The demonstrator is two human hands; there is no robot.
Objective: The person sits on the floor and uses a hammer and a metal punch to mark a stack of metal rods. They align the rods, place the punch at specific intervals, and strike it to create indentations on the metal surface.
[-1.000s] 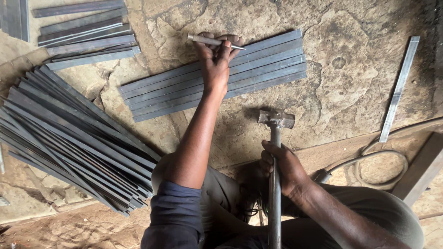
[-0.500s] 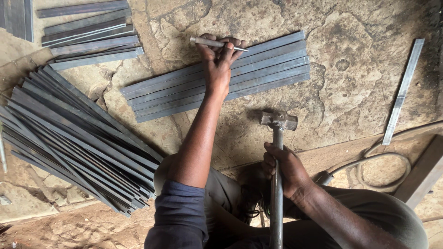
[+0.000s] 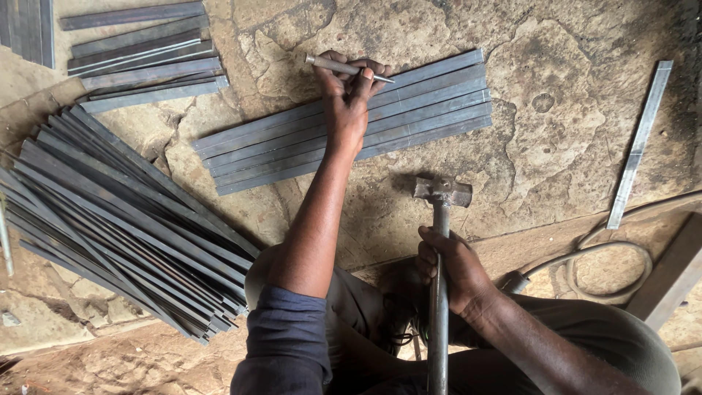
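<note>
Left hand: fingers closed around a slim metal punch, laid near-horizontal at the far edge of a row of flat grey steel strips on the stone floor, about 12 o'clock from the person. Right hand: clenched on the steel shaft of a hammer, head at 1 o'clock, just off the strips' near edge. Surrounding stock: large fanned pile of strips at 9 o'clock, smaller stack at 11 o'clock, single strip at 2 o'clock, coiled hose at 3 o'clock.

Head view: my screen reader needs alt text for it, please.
A left hand holds a thin metal punch against a row of flat steel strips on a stone floor, while the right hand grips a hammer. More strips lie piled at left.
</note>
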